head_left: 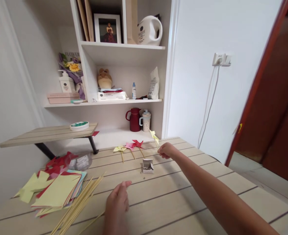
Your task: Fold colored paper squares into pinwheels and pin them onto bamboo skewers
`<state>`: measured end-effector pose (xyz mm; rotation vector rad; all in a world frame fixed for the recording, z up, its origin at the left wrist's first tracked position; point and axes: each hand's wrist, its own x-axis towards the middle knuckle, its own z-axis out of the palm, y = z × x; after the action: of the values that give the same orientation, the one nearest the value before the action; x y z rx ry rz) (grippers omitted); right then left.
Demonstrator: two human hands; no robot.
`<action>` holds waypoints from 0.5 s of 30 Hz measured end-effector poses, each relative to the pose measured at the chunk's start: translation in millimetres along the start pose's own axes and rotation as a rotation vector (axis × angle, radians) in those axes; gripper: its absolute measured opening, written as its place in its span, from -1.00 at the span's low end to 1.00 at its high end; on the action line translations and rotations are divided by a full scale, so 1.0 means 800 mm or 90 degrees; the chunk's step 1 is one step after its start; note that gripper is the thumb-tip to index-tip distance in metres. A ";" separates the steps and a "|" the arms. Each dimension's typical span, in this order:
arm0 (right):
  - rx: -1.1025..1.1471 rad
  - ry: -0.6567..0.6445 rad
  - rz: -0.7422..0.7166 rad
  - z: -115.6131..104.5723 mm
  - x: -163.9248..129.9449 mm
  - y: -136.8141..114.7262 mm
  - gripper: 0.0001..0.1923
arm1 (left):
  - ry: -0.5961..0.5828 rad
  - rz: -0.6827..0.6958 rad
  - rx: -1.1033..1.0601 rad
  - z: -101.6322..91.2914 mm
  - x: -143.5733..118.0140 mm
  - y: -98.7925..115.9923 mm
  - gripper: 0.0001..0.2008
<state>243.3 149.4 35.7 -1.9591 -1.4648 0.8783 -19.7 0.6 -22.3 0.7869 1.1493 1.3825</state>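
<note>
At the far left of the table (207, 195) we note a loose stack of coloured paper squares (58, 192), yellow on top with red and pale blue beneath, and more red scraps just behind it. A bundle of thin wooden sticks (82, 202) lies just beside the stack, touching its right edge and fanning toward the near edge of the table.

Next comes our left hand (118, 200), low over the table near the stick tips. Its fingers are loosely together and slightly curled, holding nothing; we cannot tell whether the palm touches the wood.

Further back, three finished pinwheels lie in a row on the table: a yellow pinwheel (119, 149), a pink pinwheel (129, 146) and a red pinwheel (137, 143), close beside one another. Just in front of them stands a small open box (148, 165) with tiny metal pieces inside.

To the right, our right hand (166, 150) reaches far across the table, fingers pinched on the stick of a pale yellow pinwheel (154, 136), which is tilted and raised above the table behind the box.
</note>
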 end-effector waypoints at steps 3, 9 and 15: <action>-0.131 0.008 0.061 0.012 0.028 0.007 -0.76 | -0.003 -0.040 -0.017 0.001 0.002 0.000 -0.34; -0.309 -0.018 0.095 0.025 0.067 0.005 -0.79 | -0.048 -0.124 -0.043 -0.006 0.009 -0.009 -0.30; -0.386 -0.063 0.098 0.027 0.091 -0.005 -0.64 | -0.126 -0.183 -0.069 -0.023 0.024 -0.026 -0.30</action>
<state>238.7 221.0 11.8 -2.5189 -1.8093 0.6434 -33.2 13.7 -50.6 0.6376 0.9809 1.0931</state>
